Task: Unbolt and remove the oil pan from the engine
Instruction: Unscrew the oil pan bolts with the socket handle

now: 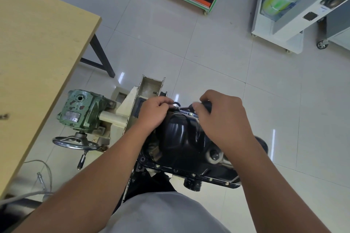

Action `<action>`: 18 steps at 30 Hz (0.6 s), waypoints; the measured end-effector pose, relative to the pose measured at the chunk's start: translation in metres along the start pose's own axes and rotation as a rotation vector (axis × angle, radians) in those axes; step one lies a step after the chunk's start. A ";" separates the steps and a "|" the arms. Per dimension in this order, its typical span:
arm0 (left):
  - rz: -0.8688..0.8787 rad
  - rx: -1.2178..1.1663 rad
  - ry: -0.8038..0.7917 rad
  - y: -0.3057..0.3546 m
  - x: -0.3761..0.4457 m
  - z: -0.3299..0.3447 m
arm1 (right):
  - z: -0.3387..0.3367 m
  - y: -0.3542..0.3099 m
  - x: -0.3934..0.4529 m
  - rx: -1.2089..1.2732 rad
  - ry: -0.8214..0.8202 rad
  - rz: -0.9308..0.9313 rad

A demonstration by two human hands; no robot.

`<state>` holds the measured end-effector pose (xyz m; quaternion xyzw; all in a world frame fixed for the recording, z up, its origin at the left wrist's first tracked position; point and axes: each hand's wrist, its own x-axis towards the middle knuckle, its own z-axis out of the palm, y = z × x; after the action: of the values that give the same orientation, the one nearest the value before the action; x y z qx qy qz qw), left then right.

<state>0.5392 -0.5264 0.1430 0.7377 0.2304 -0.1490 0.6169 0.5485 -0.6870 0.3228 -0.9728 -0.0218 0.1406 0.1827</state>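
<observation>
At the oil pan's [181, 138] far rim, both your hands' grips close on the ratchet [184, 108]—left hand [154, 114] at its head, right hand [223, 113] on its handle—and a cocked socket could round the bolt.

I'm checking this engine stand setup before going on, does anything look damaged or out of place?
Mostly wear: the green gearbox beside the handwheel has paint chipped off in dark patches, and the cream stand frame is flaking along its edges. The black oil pan sits square with near-edge bolts in place. Nothing spilled shows.
</observation>
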 end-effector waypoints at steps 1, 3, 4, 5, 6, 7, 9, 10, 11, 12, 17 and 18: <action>0.001 0.004 -0.003 -0.001 0.000 0.000 | 0.001 0.000 0.001 -0.002 0.001 0.025; -0.002 0.010 -0.008 -0.001 0.001 0.000 | 0.004 0.002 0.004 -0.016 -0.019 0.079; -0.005 0.012 -0.009 -0.001 0.001 0.000 | 0.005 0.002 0.005 -0.012 -0.024 0.096; -0.007 0.012 -0.010 -0.002 0.002 0.001 | 0.007 0.002 0.005 -0.001 -0.024 0.107; -0.009 0.013 -0.011 -0.002 0.002 0.000 | 0.008 0.002 0.005 0.009 -0.022 0.111; -0.009 0.014 -0.013 -0.002 0.003 0.000 | 0.010 0.001 0.005 0.018 -0.016 0.109; -0.007 0.026 -0.018 -0.003 0.003 0.000 | 0.011 0.002 0.003 0.039 0.014 0.096; -0.006 0.033 -0.020 -0.004 0.004 0.000 | 0.011 0.003 0.002 0.059 0.037 0.096; -0.007 0.035 -0.023 -0.004 0.004 0.000 | 0.009 0.003 0.001 0.083 0.057 0.100; -0.010 0.035 -0.024 -0.004 0.004 0.000 | 0.008 0.004 0.001 0.099 0.066 0.104; -0.017 0.044 -0.027 -0.005 0.007 0.001 | 0.008 0.006 0.003 0.090 0.020 0.108; -0.021 0.043 -0.029 -0.005 0.007 0.001 | 0.007 0.006 0.003 0.092 0.017 0.103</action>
<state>0.5428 -0.5255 0.1351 0.7460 0.2256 -0.1710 0.6028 0.5497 -0.6898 0.3132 -0.9644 0.0364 0.1422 0.2201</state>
